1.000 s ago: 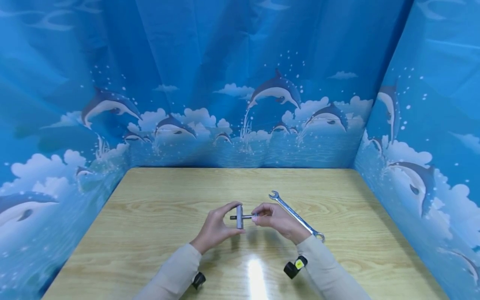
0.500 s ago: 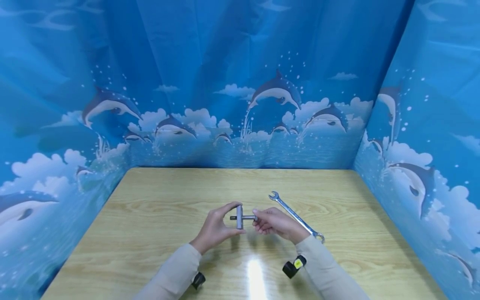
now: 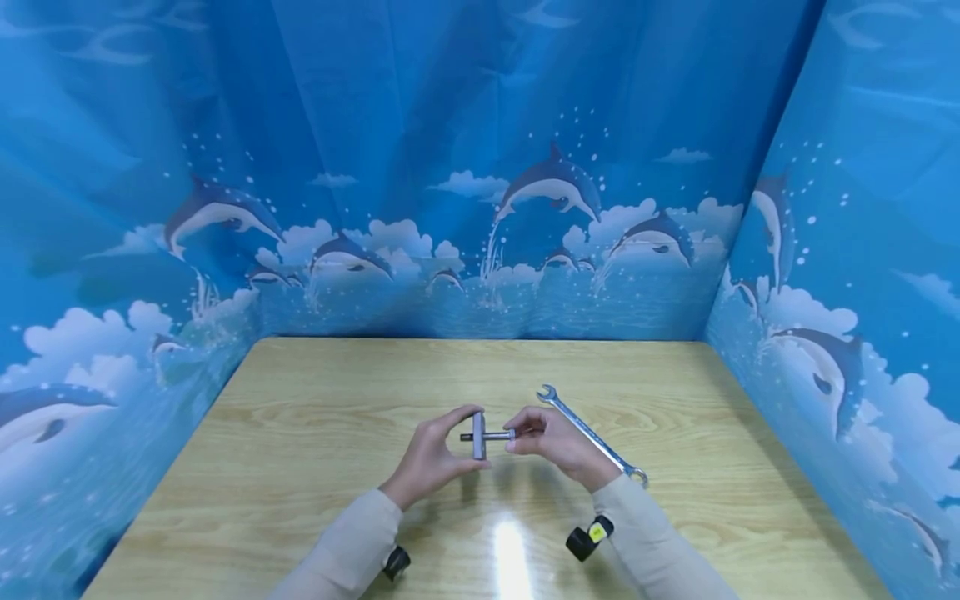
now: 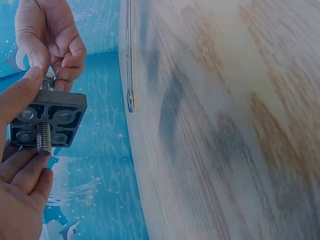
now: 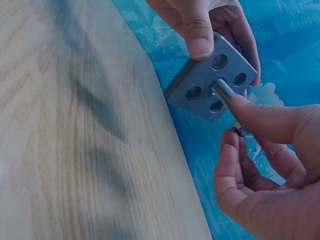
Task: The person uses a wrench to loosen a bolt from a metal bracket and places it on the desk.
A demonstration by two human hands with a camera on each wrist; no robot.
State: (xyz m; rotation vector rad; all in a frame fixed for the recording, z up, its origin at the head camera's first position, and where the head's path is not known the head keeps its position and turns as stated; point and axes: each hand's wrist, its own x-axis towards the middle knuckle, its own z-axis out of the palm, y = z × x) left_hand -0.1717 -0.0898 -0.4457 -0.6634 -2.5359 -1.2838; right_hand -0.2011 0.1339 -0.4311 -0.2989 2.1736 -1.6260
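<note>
My left hand (image 3: 435, 454) grips a square grey plate (image 5: 200, 75) by two opposite edges, thumb on one and fingers on the other. The plate stands on edge above the table, with several round holes near its corners. A threaded bolt (image 4: 44, 137) passes through its centre, its bare end sticking out on the left side. To the right, my right hand (image 3: 555, 437) pinches the bolt near its head with thumb and fingers. In the right wrist view, the right thumb (image 5: 260, 117) lies along the bolt shank; the head is mostly hidden by the fingers.
A silver combination wrench (image 3: 588, 429) lies diagonally on the wooden table (image 3: 337, 383), just beyond the right hand and partly behind the wrist. Blue dolphin-print curtains (image 3: 420, 125) hang at the table's back and both sides.
The right thumb and fingers have shifted around the bolt head: thumb high half a second ago, now low again with the fingers above. The left hand and plate have stayed in place.
</note>
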